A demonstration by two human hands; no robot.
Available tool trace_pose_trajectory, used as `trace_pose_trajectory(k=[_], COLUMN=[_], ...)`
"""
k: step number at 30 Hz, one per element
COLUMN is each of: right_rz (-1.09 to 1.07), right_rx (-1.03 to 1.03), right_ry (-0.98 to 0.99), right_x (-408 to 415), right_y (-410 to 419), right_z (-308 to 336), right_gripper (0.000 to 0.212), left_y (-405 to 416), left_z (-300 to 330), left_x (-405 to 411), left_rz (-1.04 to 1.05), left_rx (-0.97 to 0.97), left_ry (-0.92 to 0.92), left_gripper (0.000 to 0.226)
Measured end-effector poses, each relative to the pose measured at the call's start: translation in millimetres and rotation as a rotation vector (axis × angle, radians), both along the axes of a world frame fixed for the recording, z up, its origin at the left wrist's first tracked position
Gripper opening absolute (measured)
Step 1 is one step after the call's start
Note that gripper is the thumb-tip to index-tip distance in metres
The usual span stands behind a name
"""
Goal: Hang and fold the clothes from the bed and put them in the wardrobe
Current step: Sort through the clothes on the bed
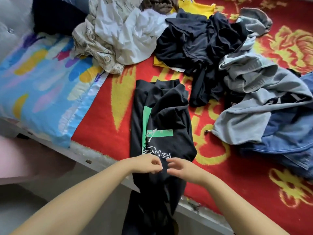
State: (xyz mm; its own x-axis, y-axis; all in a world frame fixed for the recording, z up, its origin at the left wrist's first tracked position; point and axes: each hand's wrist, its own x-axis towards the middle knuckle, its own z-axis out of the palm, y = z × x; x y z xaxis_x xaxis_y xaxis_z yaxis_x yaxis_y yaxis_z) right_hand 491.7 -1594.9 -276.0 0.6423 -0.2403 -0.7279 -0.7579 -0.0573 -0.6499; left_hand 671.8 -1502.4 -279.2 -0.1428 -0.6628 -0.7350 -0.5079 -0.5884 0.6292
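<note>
The left hand [149, 164] and the right hand [180, 167] are meeting close together over the near part of a black cotton T-shirt with a green block print and white lettering [160, 126]. Both have their fingers curled; the left looks to be pinching the cloth, and the right is curving in just beside it, though whether it is actually holding fabric I cannot tell.

The shirt is lying lengthwise on the bed, on a red woven blanket with yellow flowers [105, 119], already narrowed into a long strip, its near end hanging off the bed's edge toward the floor. So the folding of this one garment seems to be midway: sides in, length not yet doubled.

The next move, I would say, is asking for a firm hold on that dangling end, so it can be lifted and laid over the far end without the side folds slipping open.

Beyond the shirt a heap of unfolded clothes [211, 48] is waiting: dark, white, grey and blue pieces. A blue patterned pillow [42, 85] is sitting at the left. No wardrobe is showing.
</note>
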Motion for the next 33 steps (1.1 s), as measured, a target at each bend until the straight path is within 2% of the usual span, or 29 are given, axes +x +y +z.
trace_pose_trajectory(k=[3, 5, 7, 9, 12, 14, 17, 20, 22, 24, 26, 28, 30, 33], right_rz=[-0.293, -0.488, -0.652, -0.796, -0.955, -0.990, -1.088, -0.961, -0.782, -0.529, -0.223, 0.005, 0.034, -0.001], right_rx=[-0.225, -0.286, -0.346, -0.311, -0.190, -0.232, -0.452, -0.680, -0.605, -0.478, -0.527, -0.619, -0.629, -0.600], right_ry=[-0.044, -0.071, -0.073, -0.021, 0.128, 0.165, -0.012, -0.357, -0.429, -0.295, -0.101, -0.027, -0.048, -0.070], right_x=[36.6, 72.1, 106.8, 143.3, 184.4, 193.6, 194.4, 201.2, 212.2, 221.1, 222.1, 219.7, 212.4, 182.2], right_y=[-68.9, -118.0, -155.5, -187.6, -217.9, -224.1, -211.7, -188.2, -188.2, -193.6, -196.8, -195.5, -189.9, -174.3], right_z=[-7.2, -15.1, -17.6, -33.7, -67.4, -73.0, -60.1, -34.7, -38.6, -51.4, -68.4, -78.1, -74.7, -67.1], right_gripper=[0.028, 0.027, 0.036, 0.049, 0.061, 0.045, 0.010, 0.013, 0.024, 0.038, 0.051, 0.062, 0.063, 0.062], left_y=[-61.8, -111.7, -153.7, -190.9, -228.0, -236.8, -227.8, -207.8, -204.5, -207.3, -211.5, -218.4, -222.6, -209.1], left_z=[-13.3, -23.3, -30.3, -37.9, -60.0, -65.5, -70.4, -63.2, -71.7, -83.6, -91.3, -93.0, -92.0, -84.4], left_x=[38.8, 71.5, 97.1, 114.0, 118.9, 116.1, 109.6, 113.3, 129.7, 149.0, 160.8, 168.1, 171.9, 162.0], left_rz=[0.318, 0.542, 0.668, 0.644, 0.571, 0.535, 0.527, 0.705, 0.780, 0.802, 0.750, 0.674, 0.603, 0.473], left_rx=[-0.148, -0.267, -0.366, -0.359, -0.170, -0.125, -0.315, -0.627, -0.676, -0.469, -0.295, -0.255, -0.261, -0.276], left_ry=[-0.109, -0.173, -0.246, -0.288, -0.145, -0.078, -0.079, -0.142, -0.301, -0.358, -0.343, -0.299, -0.314, -0.461], left_gripper=[0.021, 0.033, 0.034, 0.031, 0.035, 0.036, 0.010, 0.011, 0.013, 0.019, 0.048, 0.068, 0.071, 0.071])
